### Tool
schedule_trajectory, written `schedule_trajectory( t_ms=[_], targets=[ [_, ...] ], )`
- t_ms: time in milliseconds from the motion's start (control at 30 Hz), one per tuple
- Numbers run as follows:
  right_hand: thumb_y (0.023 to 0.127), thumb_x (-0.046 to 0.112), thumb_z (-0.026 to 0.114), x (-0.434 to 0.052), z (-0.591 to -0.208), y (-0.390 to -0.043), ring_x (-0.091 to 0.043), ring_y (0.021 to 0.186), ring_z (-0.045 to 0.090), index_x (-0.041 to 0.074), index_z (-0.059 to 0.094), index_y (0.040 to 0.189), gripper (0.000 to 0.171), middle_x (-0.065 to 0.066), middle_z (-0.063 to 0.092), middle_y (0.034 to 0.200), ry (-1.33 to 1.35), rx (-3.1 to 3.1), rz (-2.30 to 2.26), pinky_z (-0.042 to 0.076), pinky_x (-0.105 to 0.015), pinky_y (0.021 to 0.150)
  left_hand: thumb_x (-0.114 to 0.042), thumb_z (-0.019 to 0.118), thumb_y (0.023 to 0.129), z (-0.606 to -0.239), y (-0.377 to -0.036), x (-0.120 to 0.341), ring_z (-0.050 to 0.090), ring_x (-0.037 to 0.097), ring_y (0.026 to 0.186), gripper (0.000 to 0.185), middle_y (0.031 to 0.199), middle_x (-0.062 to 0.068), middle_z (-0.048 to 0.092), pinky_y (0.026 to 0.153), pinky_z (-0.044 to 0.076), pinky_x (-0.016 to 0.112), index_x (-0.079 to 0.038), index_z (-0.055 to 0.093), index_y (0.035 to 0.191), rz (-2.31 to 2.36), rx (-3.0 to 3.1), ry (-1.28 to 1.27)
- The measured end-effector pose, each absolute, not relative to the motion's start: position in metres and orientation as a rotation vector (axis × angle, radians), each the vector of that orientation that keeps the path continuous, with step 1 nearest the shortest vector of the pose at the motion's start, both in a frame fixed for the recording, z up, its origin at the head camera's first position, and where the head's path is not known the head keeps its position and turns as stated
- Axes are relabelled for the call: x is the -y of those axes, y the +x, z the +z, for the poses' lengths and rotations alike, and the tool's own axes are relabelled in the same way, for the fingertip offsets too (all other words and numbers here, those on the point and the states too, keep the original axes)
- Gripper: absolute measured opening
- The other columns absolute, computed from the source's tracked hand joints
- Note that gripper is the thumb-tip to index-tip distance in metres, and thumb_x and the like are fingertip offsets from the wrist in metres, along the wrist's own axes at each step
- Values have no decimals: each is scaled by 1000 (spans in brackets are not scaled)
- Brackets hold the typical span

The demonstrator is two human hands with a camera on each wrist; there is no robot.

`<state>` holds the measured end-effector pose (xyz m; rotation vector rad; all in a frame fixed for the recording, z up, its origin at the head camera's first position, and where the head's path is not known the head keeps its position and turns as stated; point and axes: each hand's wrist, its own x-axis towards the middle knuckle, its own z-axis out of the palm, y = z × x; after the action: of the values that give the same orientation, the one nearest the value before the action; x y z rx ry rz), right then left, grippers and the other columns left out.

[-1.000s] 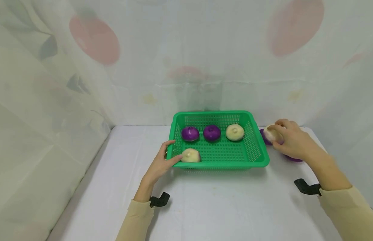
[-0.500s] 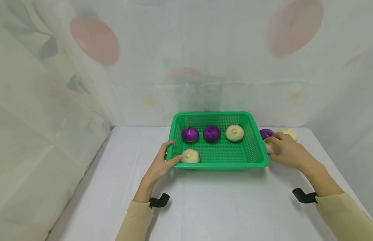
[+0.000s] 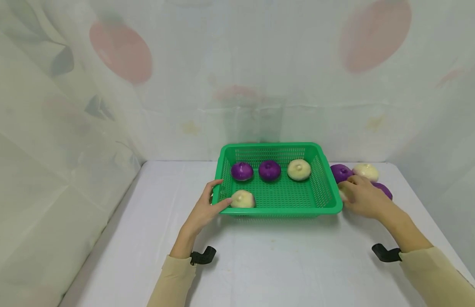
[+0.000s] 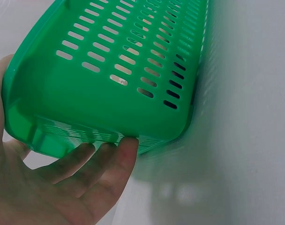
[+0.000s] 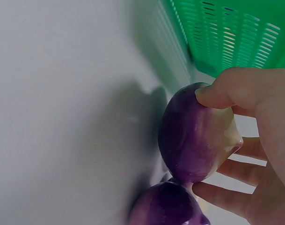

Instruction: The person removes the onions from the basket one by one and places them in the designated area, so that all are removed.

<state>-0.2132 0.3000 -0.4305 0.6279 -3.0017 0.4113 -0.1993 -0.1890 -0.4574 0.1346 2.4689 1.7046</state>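
gripping the green basket (image 3: 329, 200) corner, left hand (image 3: 204, 211); right hand (image 3: 362, 197) clasps a seemingly purple-and-cream onion (image 5: 196, 133).

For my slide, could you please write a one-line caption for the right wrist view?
Right hand gripping a purple-and-cream onion on the white table, beside a green basket.

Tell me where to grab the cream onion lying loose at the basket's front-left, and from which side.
Grip the cream onion across its round flanks, coming from above: it sits flat, stem dimple up, alone on the green basket floor. The left hand already holds that corner's rim, so it probably reaches easiest.
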Motion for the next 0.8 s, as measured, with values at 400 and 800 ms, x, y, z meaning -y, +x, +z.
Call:
schedule_trajectory(
  t_ms=[400,800],
  targets=[
    [86,13,75,-302,-435,-215,-51,120,47,-1,66,122,39,-25,58,119,641,3005,369,45,-69,92,-49,76,90,-456,-199,189,49,34,131,73,150,12,43,102,40,60,-40,34,150,1707,-2464,146],
    [87,19,80,-303,-437,-214,-45,109,55,0,69,117,37,-21,61,111,692,2944,361,48,-63,91,-49,76,90,-456,-198,189,46,34,134,74,154,11,39,104,38,61,-38,34,151,1713,-2457,159]
  ],
)
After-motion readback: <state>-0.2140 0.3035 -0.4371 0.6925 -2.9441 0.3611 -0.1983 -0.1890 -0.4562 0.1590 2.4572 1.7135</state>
